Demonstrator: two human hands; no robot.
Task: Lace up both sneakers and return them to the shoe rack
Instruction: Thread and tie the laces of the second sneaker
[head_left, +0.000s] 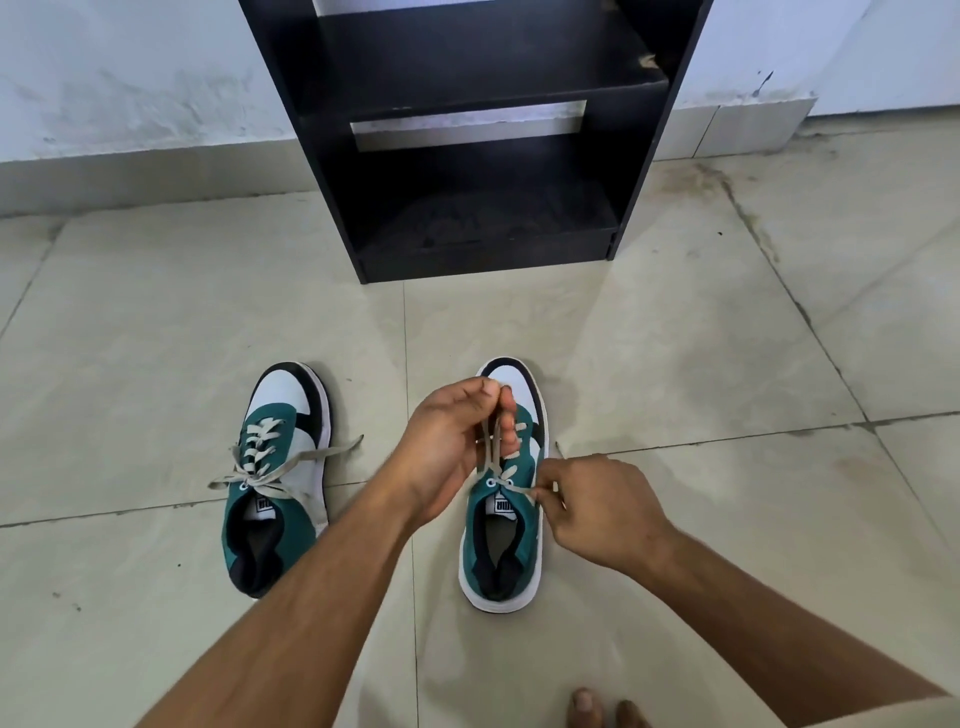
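Two green, white and black sneakers stand on the tiled floor, toes pointing away from me. The left sneaker is laced, its grey lace ends lying loose to both sides. Over the right sneaker, my left hand pinches one end of the grey lace and holds it up taut above the tongue. My right hand pinches the other lace end low at the shoe's right side, near the top eyelets. The black shoe rack stands straight ahead against the wall, its shelves bare.
Pale floor tiles with dark grout lines spread all round the shoes. A white wall with a tiled skirting runs behind the rack. Toes of a bare foot show at the bottom edge.
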